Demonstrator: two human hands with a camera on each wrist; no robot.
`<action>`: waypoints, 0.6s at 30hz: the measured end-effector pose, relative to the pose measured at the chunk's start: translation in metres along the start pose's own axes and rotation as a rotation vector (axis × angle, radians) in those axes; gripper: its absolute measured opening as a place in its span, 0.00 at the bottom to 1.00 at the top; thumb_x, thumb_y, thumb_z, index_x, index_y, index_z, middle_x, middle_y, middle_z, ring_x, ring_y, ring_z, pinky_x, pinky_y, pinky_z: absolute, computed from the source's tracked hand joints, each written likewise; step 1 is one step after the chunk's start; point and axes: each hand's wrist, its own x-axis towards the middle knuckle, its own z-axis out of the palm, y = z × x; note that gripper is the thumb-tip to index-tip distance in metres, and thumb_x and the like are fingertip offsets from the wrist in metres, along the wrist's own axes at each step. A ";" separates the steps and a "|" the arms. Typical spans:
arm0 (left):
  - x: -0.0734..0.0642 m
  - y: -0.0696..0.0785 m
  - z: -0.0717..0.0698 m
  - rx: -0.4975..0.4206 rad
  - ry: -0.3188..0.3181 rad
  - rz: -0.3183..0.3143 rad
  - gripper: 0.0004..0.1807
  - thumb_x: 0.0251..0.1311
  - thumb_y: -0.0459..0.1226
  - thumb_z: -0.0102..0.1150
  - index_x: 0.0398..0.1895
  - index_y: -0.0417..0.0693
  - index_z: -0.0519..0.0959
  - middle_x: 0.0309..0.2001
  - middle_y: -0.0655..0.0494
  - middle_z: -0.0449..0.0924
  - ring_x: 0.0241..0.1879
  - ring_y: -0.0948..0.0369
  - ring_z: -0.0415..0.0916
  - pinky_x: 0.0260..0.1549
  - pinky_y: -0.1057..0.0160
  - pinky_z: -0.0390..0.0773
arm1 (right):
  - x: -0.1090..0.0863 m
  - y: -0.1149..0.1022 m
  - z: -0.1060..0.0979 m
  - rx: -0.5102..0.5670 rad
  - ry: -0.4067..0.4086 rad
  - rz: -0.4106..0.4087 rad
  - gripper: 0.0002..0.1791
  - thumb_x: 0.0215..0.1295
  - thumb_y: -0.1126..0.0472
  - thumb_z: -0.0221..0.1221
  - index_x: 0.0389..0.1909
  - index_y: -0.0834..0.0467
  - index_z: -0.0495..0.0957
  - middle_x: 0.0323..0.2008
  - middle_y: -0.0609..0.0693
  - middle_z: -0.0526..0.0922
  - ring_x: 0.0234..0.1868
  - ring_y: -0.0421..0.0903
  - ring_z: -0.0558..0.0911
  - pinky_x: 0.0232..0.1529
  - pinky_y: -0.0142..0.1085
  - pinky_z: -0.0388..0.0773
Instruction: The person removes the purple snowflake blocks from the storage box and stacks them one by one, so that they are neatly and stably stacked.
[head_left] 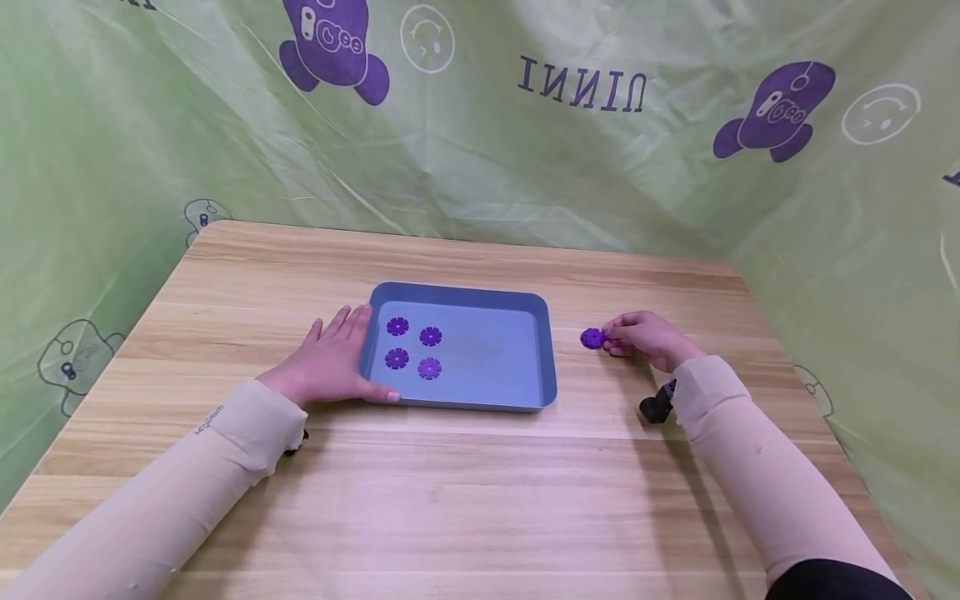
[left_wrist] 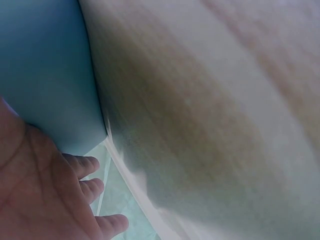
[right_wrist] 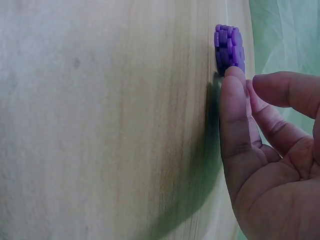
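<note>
My left hand [head_left: 330,357], fingers spread, rests against the left side of a shallow blue-grey tray [head_left: 487,407], with its thumb at the front rim. The tray's side wall [left_wrist: 45,75] is beside the palm in the left wrist view. Inside the tray, several purple notched flower-shaped discs [head_left: 430,368] lie flat and apart in its left half. To the right of the tray, my right hand [head_left: 645,337] pinches the edge of a small stack of similar purple discs [head_left: 592,337] with thumb and fingertips. The stack's layers [right_wrist: 229,47] show in the right wrist view.
The tray stands on a light wooden table [head_left: 480,500]. A green curtain [head_left: 480,167] with purple cartoon prints hangs behind the table and at both sides. A black wrist-worn device [head_left: 657,404] hangs under the right cuff, close above the table.
</note>
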 end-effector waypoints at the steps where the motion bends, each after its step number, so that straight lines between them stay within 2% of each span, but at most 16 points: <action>1: 0.000 0.000 0.000 0.001 -0.003 -0.002 0.83 0.41 0.78 0.65 0.81 0.29 0.34 0.81 0.32 0.35 0.80 0.36 0.31 0.73 0.30 0.34 | 0.000 0.000 0.000 0.001 0.002 0.003 0.14 0.80 0.71 0.48 0.57 0.78 0.68 0.35 0.48 0.82 0.34 0.35 0.82 0.42 0.27 0.83; 13: -0.001 0.001 -0.002 -0.004 -0.002 -0.001 0.83 0.42 0.77 0.66 0.80 0.28 0.34 0.81 0.32 0.35 0.79 0.35 0.32 0.73 0.30 0.34 | 0.000 -0.002 -0.001 -0.002 -0.007 0.007 0.15 0.79 0.71 0.48 0.59 0.78 0.68 0.36 0.49 0.83 0.34 0.36 0.82 0.42 0.28 0.83; 18: 0.000 0.001 -0.001 -0.003 -0.004 -0.002 0.83 0.42 0.78 0.65 0.81 0.29 0.34 0.81 0.32 0.36 0.80 0.35 0.32 0.73 0.30 0.34 | 0.000 -0.006 -0.003 -0.048 0.006 -0.005 0.14 0.79 0.70 0.49 0.56 0.78 0.70 0.34 0.49 0.83 0.33 0.37 0.82 0.41 0.28 0.83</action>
